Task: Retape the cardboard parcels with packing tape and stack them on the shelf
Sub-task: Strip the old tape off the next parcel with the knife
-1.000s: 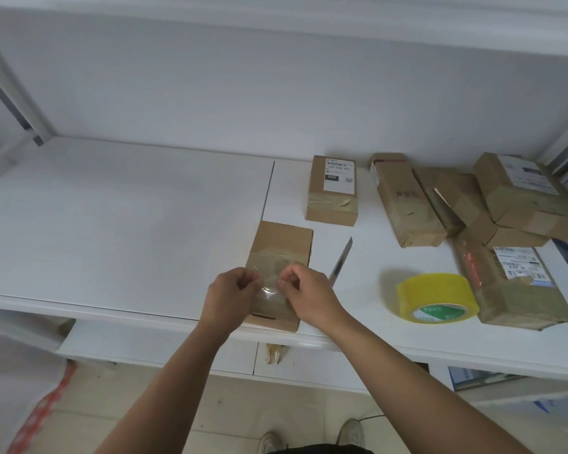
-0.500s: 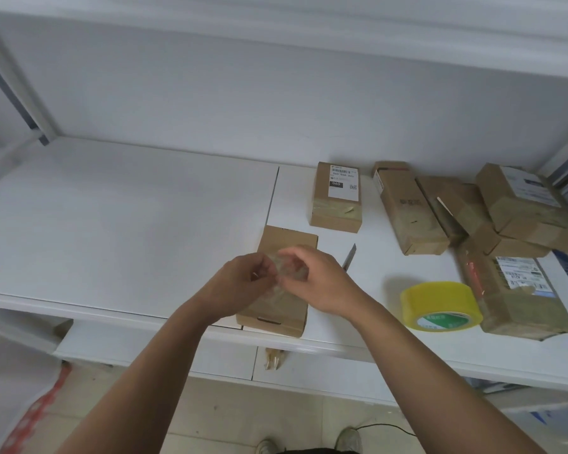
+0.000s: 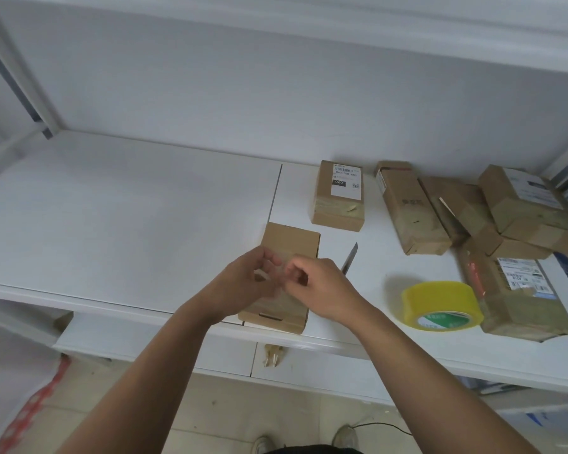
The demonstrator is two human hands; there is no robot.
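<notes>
1. Two bare forearms reach up from the bottom edge and meet over the front of the white shelf [image 3: 128, 204].
2. Left hand [image 3: 243, 283] has its fingers curled, thumb and fingertips pinching one side of a clear scrap of tape [image 3: 281, 268] held between both hands.
3. Right hand [image 3: 322, 286] is likewise curled, pinching the other side of that scrap; the knuckles face the camera.
4. Directly under the hands lies a plain cardboard parcel [image 3: 287, 244], flat, its near end at the shelf's front edge; the hands hide its middle.
5. Just right of it, a box cutter [image 3: 350, 257] lies on the shelf, its near end hidden behind the right hand.
6. Further right sits a yellow roll of packing tape [image 3: 440, 301], lying flat.
7. Beside the roll is a labelled parcel [image 3: 518, 290]; behind it, a loose heap of parcels [image 3: 473, 208] overlap one another.
8. Near the back, apart from the heap, stands a small labelled box [image 3: 338, 194].
9. Below the shelf's lip hangs a crumpled tape wad [image 3: 273, 355].
</notes>
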